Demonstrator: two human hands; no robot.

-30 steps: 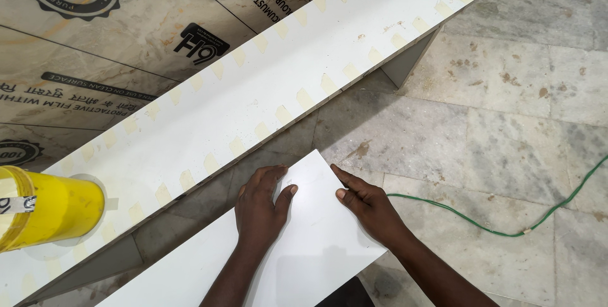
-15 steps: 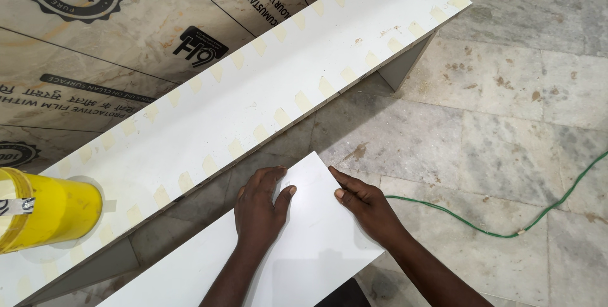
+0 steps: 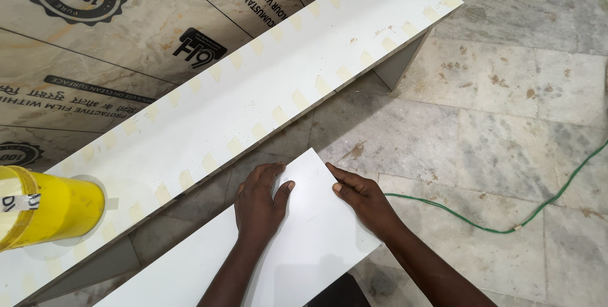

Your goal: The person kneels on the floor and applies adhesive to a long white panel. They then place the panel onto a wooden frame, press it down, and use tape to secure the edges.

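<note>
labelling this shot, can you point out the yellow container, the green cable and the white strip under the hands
yellow container (image 3: 54, 212), head view, on its side wall
green cable (image 3: 506, 230), head view, on its low bend over the floor
white strip (image 3: 316, 231), head view, on bare surface between the hands

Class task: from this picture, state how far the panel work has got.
Done: the long white board carries tape strips along both edges. In hand: the left hand and right hand press flat on a smaller white panel. Left: that panel shows no tape.
</note>
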